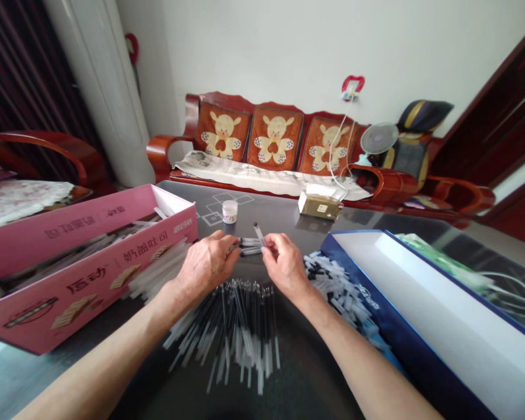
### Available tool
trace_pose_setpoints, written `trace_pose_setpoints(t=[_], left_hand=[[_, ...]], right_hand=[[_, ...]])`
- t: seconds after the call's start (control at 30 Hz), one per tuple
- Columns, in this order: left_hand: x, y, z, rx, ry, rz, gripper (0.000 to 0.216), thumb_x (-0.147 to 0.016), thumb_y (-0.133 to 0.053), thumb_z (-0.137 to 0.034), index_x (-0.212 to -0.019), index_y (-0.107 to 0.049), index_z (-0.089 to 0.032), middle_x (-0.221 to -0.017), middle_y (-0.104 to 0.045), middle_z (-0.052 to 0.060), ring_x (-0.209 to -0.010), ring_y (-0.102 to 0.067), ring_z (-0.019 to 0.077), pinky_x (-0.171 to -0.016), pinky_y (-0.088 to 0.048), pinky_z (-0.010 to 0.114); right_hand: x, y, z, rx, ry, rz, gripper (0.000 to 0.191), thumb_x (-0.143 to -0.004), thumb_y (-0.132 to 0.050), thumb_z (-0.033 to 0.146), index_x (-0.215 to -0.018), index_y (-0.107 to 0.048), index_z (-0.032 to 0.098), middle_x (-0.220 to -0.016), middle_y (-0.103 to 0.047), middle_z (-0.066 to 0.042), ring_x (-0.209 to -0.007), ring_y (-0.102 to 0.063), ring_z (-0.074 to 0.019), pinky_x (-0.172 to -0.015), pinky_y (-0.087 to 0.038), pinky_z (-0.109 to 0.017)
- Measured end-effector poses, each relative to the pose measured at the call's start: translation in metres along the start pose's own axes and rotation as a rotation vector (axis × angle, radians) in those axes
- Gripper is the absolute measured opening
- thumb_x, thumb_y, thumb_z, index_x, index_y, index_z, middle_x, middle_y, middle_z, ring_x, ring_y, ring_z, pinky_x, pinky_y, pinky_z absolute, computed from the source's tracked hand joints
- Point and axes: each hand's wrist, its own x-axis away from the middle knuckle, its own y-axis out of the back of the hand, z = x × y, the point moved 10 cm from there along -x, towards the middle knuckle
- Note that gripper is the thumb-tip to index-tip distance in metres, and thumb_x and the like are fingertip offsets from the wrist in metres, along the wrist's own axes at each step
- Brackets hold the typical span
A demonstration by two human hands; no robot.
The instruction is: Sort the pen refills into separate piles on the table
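Observation:
My left hand (210, 256) is closed, thumb and fingers pinching several pen refills (250, 246) whose ends point right toward the other hand. Across from it, my right hand (284, 261) pinches a short clear tube with a dark end (258, 232), tilted up and to the left. The two hands almost meet, and their fingertips partly hide these pieces. Below them on the dark table a fanned pile of pen refills (240, 332) lies with the metal tips pointing away from me. Beside my right forearm is a heap of small white and black pen caps (339, 291).
A pink box (91, 251) with long pale pieces inside stands left, with translucent tubes (160, 271) beside it. On the right is an open blue box (363, 280) with a white interior. A small white jar (230, 212) and a tissue box (319, 205) stand farther back, before a wooden sofa (170, 149).

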Motion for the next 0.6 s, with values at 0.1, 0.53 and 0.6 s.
trace_pose_setpoints(t=[0.1, 0.53, 0.6], left_hand=[[0.003, 0.004, -0.019, 0.143, -0.154, -0.056, 0.046, -0.086, -0.054, -0.041, -0.125, -0.052, -0.017, -0.094, -0.063, 0.006, -0.082, -0.062, 0.0180, -0.072, -0.049, 0.028], [0.008, -0.011, -0.028, -0.039, -0.223, 0.142, 0.038, -0.092, -0.035, -0.019, -0.129, -0.045, -0.020, -0.092, -0.062, 0.005, -0.075, -0.063, 0.0148, -0.064, -0.049, 0.024], [0.006, -0.008, -0.026, -0.141, -0.203, 0.114, 0.038, -0.092, -0.035, -0.019, -0.127, -0.048, -0.022, -0.089, -0.062, 0.005, -0.076, -0.062, 0.0154, -0.062, -0.047, 0.023]], right_hand=[[0.000, -0.003, -0.006, -0.456, -0.240, -0.017, 0.037, -0.078, -0.059, 0.023, -0.113, -0.048, 0.022, -0.084, -0.059, 0.000, -0.070, -0.061, -0.0150, -0.066, -0.051, -0.030], [0.003, -0.012, -0.036, -0.829, -0.521, -0.006, 0.041, -0.076, -0.063, 0.053, -0.098, -0.066, 0.019, -0.080, -0.066, -0.003, -0.072, -0.067, -0.0168, -0.056, -0.053, -0.025], [0.004, -0.010, -0.043, -0.825, -0.569, -0.012, 0.039, -0.073, -0.066, 0.053, -0.089, -0.068, 0.018, -0.077, -0.066, -0.003, -0.068, -0.067, -0.0154, -0.053, -0.052, -0.023]])
